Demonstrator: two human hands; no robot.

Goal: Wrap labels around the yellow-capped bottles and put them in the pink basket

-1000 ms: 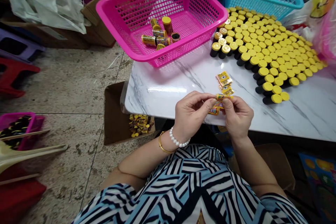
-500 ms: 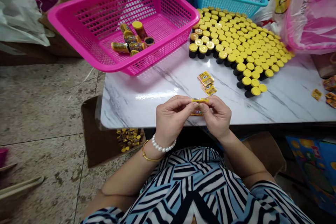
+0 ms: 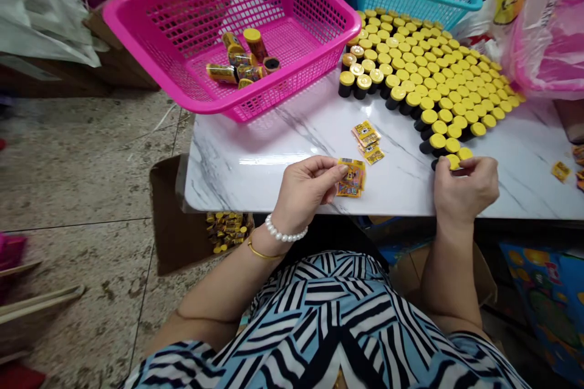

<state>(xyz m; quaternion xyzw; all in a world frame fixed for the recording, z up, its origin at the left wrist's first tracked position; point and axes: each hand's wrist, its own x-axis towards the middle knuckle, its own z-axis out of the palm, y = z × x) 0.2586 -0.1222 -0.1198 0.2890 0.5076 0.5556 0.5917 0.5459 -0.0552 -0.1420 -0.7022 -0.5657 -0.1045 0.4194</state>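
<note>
The hands are well apart. The left hand pinches a small bundle of yellow printed sachets between thumb and fingers, while the right hand curls over a yellow-capped black bottle at the near end of the bottle rows. Loose sachets lie ahead of the hands on the marble surface, and beyond the left hand sits a pink plastic basket.

Glossy marble tabletop; smooth pink plastic basket; shiny foil sachets; glossy yellow plastic caps
</note>
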